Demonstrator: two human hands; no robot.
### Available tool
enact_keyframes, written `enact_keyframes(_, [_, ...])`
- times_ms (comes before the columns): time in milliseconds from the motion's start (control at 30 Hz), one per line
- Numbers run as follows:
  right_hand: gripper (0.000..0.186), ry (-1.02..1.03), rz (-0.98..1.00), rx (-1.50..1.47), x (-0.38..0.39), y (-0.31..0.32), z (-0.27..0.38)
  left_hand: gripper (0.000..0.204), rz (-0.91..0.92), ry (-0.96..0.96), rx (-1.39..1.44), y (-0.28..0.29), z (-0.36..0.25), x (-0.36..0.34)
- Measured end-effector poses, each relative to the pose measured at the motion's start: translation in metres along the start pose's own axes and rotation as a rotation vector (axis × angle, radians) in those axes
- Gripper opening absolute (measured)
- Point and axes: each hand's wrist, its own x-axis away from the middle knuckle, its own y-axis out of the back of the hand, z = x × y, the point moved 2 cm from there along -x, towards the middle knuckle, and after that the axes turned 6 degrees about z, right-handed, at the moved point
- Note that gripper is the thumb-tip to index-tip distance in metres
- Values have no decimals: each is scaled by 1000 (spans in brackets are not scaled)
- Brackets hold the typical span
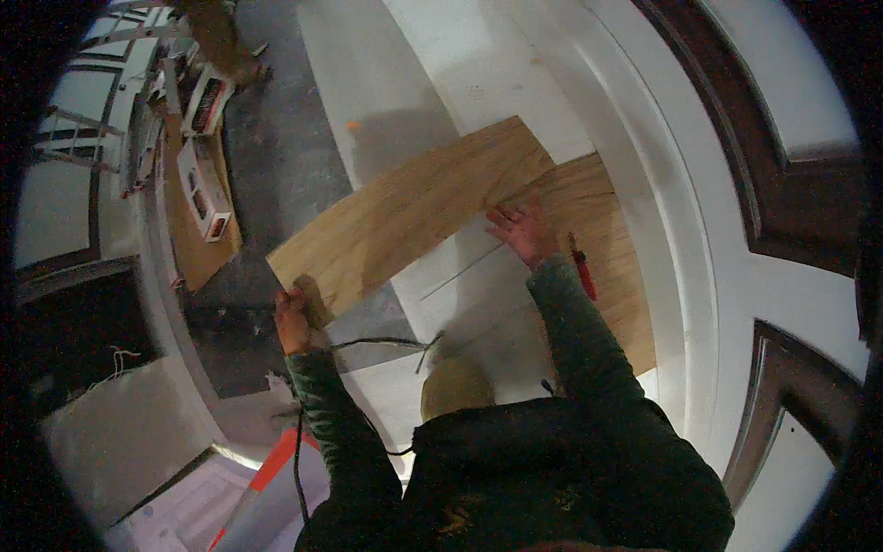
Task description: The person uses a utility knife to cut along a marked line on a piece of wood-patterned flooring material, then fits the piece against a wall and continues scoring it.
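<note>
A wood-look floor plank (414, 198) lies slantwise in front of me, its right end overlapping a second wood-look plank (616, 267) along the wall side. My left hand (292, 322) is closed around the near left corner of the slanted plank, thumb on its face. At the other end my right hand (526, 230) rests by the near edge with fingers stretched out, touching the plank. Just right of my right forearm, a red-handled tool (583, 267), perhaps a utility knife, lies on the second plank. Pale sheets of underlay (478, 267) show beneath.
White skirting and a wall with dark-framed panels (763, 230) run along the right. On the left, long white boxes (204, 189) lie on brown cardboard (184, 248) near a ladder (129, 37). Dark grey floor (276, 138) stretches between. A black cord (377, 342) hangs by my left arm.
</note>
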Motion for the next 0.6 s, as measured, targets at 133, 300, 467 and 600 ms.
enact_keyframes(133, [41, -92, 152, -645, -17, -30, 3, 18, -280, 50, 487, -7, -5, 55])
enact_keyframes(300, [32, -74, 147, -576, 49, -110, 37, 18, -123, -41, 425, 75, 36, 93])
enact_keyframes(467, [29, 33, 114, -452, 113, -127, 75, 19, -88, -155, 420, 55, 67, 100])
enact_keyframes(600, [29, 129, 298, -486, 163, -145, 99, 29, 34, -182, 402, 35, 76, 93])
